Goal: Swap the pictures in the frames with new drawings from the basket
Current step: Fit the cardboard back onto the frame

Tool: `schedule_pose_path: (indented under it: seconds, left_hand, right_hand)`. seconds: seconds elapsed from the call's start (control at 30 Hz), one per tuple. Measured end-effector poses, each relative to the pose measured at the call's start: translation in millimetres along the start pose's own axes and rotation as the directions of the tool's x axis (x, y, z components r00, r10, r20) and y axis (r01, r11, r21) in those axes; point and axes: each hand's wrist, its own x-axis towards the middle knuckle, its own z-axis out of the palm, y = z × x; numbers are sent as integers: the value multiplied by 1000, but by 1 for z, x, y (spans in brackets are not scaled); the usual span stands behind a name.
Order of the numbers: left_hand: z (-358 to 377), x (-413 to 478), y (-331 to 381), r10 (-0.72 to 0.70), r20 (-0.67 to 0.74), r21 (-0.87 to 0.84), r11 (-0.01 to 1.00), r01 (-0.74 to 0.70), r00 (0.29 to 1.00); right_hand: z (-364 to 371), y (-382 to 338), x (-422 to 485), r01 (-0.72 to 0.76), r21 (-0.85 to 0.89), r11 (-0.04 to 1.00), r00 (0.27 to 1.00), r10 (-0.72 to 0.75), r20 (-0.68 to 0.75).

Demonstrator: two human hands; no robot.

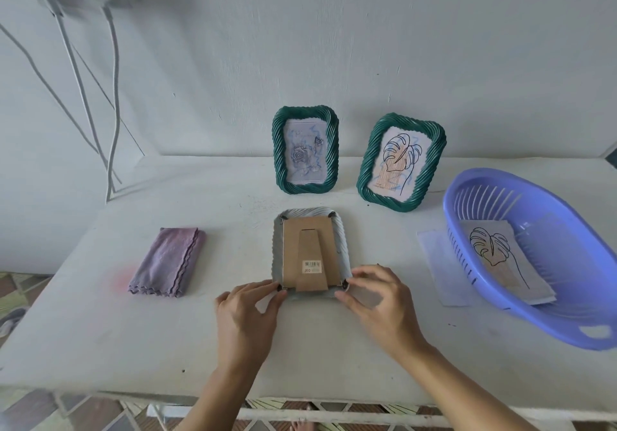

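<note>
While the white frame lies face down at the table's near middle, its brown cardboard back and folded stand face up, with a barcode sticker low on the stand. My left hand sits at the near left corner, thumb and forefinger tips pressed at the small metal tab there. My right hand sits at the near right corner, fingers curled, tips pinching at that corner's tab; exact contact hard to make out.

Far side: two green frames stand upright by the wall. Left green frame holds a pale rose picture. Right green frame, tilted slightly, holds a line-drawn leaf.

Right: purple basket, a leaf drawing lying inside. A pale sheet lies flat just left of it, partly under its rim.

Left: folded purple cloth, well apart from the frame.
</note>
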Motion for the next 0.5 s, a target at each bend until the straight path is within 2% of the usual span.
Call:
schedule_pose_path:
  seconds: [0.13,0.2,0.3,0.5]
  left_hand:
    - [1,0,9,-177,0,-191,966,174,984]
    - [2,0,11,-221,8,-223,950,217,975]
    - [2,1,12,-231,21,-240,943,229,973]
    - [10,-5,12,-198,-15,-164,967,193,980]
  right_hand:
    - [8,-8,2,-149,90,985,985,156,-74]
    - [10,-10,4,-187,115,976,977,197,-79]
    - [10,-10,7,-213,128,969,972,224,-73]
    - [14,-10,10,-231,116,966,968,240,-76]
